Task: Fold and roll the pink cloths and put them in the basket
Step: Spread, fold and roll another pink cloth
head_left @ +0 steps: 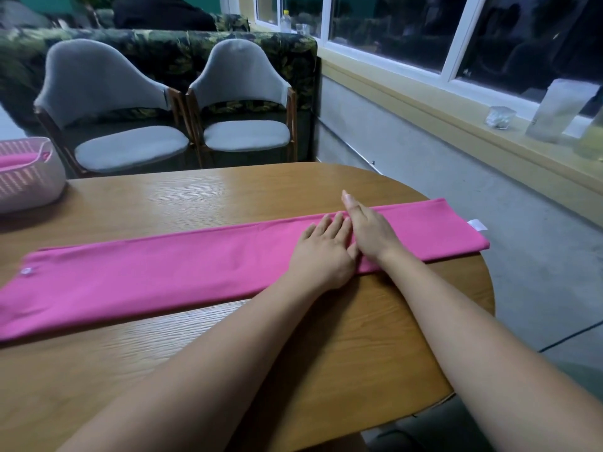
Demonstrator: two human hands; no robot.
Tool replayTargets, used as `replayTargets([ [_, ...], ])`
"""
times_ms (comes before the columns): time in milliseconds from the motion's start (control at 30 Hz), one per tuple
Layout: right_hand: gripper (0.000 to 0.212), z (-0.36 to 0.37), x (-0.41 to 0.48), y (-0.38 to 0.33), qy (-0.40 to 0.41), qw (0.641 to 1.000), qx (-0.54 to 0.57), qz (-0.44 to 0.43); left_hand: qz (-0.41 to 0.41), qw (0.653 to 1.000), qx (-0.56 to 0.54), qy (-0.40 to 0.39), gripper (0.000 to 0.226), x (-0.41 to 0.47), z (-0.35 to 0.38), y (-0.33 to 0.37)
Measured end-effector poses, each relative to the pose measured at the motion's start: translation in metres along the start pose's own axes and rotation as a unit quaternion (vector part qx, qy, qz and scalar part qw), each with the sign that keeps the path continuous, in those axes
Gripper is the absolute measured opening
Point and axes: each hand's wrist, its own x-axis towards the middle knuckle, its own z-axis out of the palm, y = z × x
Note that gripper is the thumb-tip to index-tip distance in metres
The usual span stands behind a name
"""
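A pink cloth (156, 275) lies folded into a long narrow strip across the wooden table (202, 194), its right end with a white tag hanging over the table's edge. My left hand (326, 252) rests flat on the strip, fingers straight. Right beside it, touching it, my right hand (367, 230) presses on the cloth with the thumb pointing up. A pale pink slatted basket (36, 181) stands at the table's far left with pink cloth inside it.
Two grey chairs (130, 119) stand behind the table in front of a dark patterned bench. To the right runs a window sill (456, 125) with a glass and a white packet on it. The floor drops off past the table's rounded right end.
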Motion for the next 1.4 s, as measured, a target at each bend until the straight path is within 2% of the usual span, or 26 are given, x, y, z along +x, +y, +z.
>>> replayTargets([
  [100, 0.055, 0.0, 0.001, 0.0, -0.03, 0.994, -0.1, -0.034, -0.022, 1.0, 0.01, -0.004, 0.068, -0.011, -0.006, -0.018],
  [300, 0.061, 0.012, 0.007, 0.008, -0.054, 0.975, -0.202, -0.068, -0.065, 0.997, 0.031, 0.002, 0.066, -0.044, -0.024, -0.078],
  [533, 0.067, 0.016, 0.014, 0.017, -0.065, 0.955, -0.272, -0.097, -0.109, 0.992, 0.054, 0.013, 0.066, -0.084, -0.037, -0.139],
  [733, 0.069, 0.02, 0.014, 0.012, -0.069, 0.941, -0.318, -0.099, -0.131, 0.99, 0.054, 0.017, 0.067, -0.099, -0.044, -0.156],
  [800, 0.066, 0.031, 0.01, -0.003, -0.072, 0.94, -0.308, -0.126, -0.131, 0.99, 0.051, 0.019, 0.067, -0.098, -0.044, -0.155],
  [867, 0.062, 0.051, 0.007, -0.027, -0.077, 0.936, -0.285, -0.192, -0.132, 0.99, 0.051, 0.022, 0.067, -0.097, -0.044, -0.154],
  [1000, 0.062, 0.099, -0.001, -0.069, -0.143, 0.91, -0.253, -0.294, -0.127, 0.99, 0.055, 0.026, 0.067, -0.101, -0.044, -0.153],
  [1133, 0.057, 0.111, -0.004, -0.067, -0.168, 0.902, -0.27, -0.291, -0.133, 0.989, 0.052, 0.025, 0.066, -0.111, -0.048, -0.164],
  [1400, 0.073, 0.109, -0.003, -0.063, -0.176, 0.894, -0.296, -0.285, -0.176, 0.983, 0.053, 0.02, 0.066, -0.154, -0.066, -0.212],
])
